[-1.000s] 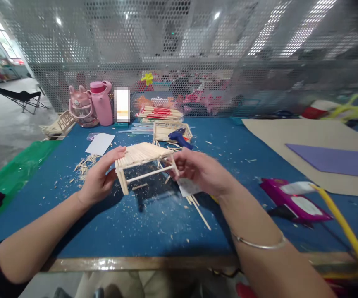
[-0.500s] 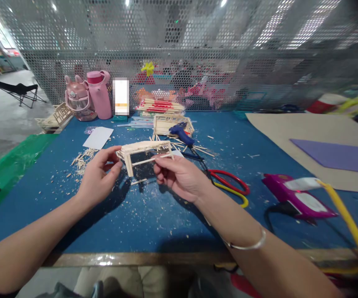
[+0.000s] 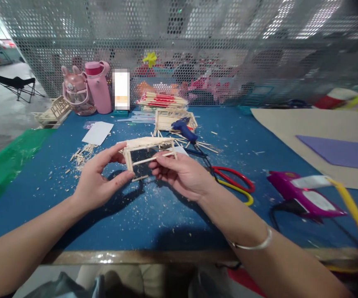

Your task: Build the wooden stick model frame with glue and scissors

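My left hand [image 3: 100, 176] grips the left end of a small wooden stick model [image 3: 148, 143], with fingers at its top and thumb at the foot of the left leg. The model is a table-like frame with a flat top, held just above the blue table. Between finger and thumb, my right hand [image 3: 182, 174] pinches a thin wooden stick [image 3: 144, 160] that runs across the frame's lower front between its legs. Whether that stick is fastened to the legs I cannot tell. A short loose stick [image 3: 140, 178] shows beneath the frame.
Behind lie a blue glue gun [image 3: 185, 129], a second stick frame [image 3: 163, 120] and scattered sticks. Red-and-yellow handled pliers [image 3: 236, 180] and a purple device [image 3: 306, 194] are at right. Wood scraps [image 3: 84, 155], a white card [image 3: 97, 132] and a pink bottle [image 3: 98, 89] sit at left.
My left thumb has moved down to the foot of the model's left leg, and the model has turned a little to show its front more. My right hand keeps its pinch on the stick.
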{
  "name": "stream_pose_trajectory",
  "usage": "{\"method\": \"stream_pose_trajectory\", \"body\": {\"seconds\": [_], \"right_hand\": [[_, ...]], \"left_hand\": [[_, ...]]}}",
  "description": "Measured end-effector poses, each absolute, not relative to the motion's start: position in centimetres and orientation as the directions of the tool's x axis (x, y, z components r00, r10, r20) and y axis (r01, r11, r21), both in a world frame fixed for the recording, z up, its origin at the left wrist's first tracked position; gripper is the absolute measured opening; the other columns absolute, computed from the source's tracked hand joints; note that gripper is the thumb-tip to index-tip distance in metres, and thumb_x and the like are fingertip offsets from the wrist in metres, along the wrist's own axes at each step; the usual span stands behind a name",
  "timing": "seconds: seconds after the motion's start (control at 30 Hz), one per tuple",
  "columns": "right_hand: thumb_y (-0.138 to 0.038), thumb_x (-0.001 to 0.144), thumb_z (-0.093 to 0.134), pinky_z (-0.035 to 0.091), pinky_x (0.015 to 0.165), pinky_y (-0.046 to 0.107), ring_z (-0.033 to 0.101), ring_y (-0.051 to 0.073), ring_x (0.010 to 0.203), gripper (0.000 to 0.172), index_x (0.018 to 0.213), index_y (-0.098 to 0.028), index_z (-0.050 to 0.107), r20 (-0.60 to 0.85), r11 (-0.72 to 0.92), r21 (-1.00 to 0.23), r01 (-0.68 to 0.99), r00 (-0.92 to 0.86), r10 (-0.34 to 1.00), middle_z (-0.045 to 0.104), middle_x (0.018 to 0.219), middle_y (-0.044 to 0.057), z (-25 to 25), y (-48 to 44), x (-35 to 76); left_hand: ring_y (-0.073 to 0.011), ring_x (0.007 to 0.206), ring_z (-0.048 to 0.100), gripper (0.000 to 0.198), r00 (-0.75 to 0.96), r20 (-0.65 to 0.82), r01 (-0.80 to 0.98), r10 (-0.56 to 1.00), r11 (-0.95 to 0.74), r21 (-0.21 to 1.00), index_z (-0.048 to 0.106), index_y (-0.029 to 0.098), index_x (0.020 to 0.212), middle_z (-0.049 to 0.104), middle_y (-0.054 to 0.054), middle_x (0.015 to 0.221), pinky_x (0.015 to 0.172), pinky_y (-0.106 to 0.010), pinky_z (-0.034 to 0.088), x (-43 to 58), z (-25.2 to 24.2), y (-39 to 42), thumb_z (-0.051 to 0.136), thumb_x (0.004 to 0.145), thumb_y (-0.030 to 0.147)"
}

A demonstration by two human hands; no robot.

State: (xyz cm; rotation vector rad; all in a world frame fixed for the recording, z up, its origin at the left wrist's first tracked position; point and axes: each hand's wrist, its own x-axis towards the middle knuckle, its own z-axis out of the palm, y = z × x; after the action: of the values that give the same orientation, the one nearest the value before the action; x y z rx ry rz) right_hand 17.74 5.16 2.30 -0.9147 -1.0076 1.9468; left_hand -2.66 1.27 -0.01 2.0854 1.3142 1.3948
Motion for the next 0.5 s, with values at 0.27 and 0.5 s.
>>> {"method": "stream_pose_trajectory", "body": {"seconds": [0.27, 0.5], "right_hand": [[-0.023, 0.067, 0.071, 0.043, 0.056, 0.019, 0.057, 0.006, 0.056, 0.012, 0.072, -0.016, 0.062, -0.255, -0.426, -0.854, -0.298, -0.474, 0.843, 0.066, 0.065, -0.002, 2.29, 5.15, 17.74], [-0.024, 0.067, 0.071, 0.042, 0.055, 0.019, 0.058, 0.006, 0.056, 0.013, 0.072, -0.016, 0.062, -0.259, -0.433, -0.854, -0.288, -0.486, 0.834, 0.066, 0.066, -0.002, 2.22, 5.26, 17.84]], "left_hand": [[-0.019, 0.088, 0.06, 0.059, 0.111, 0.563, 0.518, 0.819, -0.531, 0.67, 0.046, 0.025, 0.127, 0.065, -0.006, 0.098, 0.083, -0.038, 0.049, -2.66, -0.04, 1.27, 0.066, 0.072, 0.032], [-0.0198, 0.091, 0.06, 0.059, 0.112, 0.557, 0.513, 0.823, -0.528, 0.677, 0.047, 0.024, 0.126, 0.064, -0.008, 0.101, 0.086, -0.039, 0.048, -2.62, -0.02, 1.26, 0.067, 0.071, 0.03]]}}
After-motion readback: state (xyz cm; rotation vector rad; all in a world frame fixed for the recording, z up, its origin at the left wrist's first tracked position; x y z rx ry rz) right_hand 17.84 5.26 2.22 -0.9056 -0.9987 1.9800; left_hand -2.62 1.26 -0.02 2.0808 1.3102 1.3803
